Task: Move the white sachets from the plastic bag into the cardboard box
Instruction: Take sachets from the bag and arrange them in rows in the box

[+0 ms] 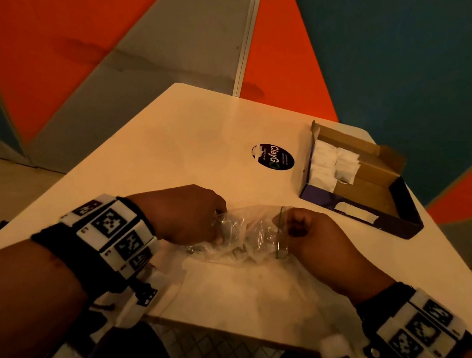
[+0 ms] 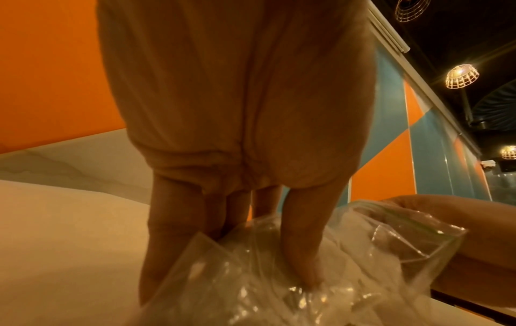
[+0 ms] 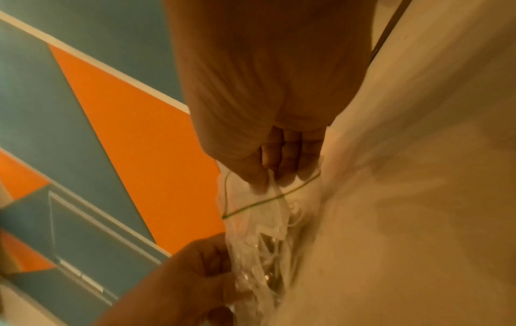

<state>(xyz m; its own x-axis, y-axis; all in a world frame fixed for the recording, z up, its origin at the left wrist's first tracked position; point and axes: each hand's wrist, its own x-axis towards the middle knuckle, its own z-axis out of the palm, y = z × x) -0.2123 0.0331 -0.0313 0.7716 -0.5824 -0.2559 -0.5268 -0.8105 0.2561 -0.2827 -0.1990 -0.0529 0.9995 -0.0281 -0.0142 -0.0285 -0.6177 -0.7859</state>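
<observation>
A person's two hands held a clear plastic bag [image 1: 248, 232] stretched crosswise over the near part of a pale table [image 1: 176, 132], its long axis running from one hand to the other. The left hand [image 1: 185, 214] had its fingers [image 2: 301, 253] curled down into the crumpled closed end, gripping it; the right hand [image 1: 318, 241] pinched the green-edged mouth of the bag between thumb and fingers [image 3: 282, 154]. No sachet could be made out inside the creased film. The cardboard box [image 1: 377, 198] stood open forward and to the right of the right hand, well apart from the left, so the right hand was the nearer one for any carry. White sachets [image 1: 334, 165] already lay packed at the box's far-left end, leaving its near part bare cardboard.
</observation>
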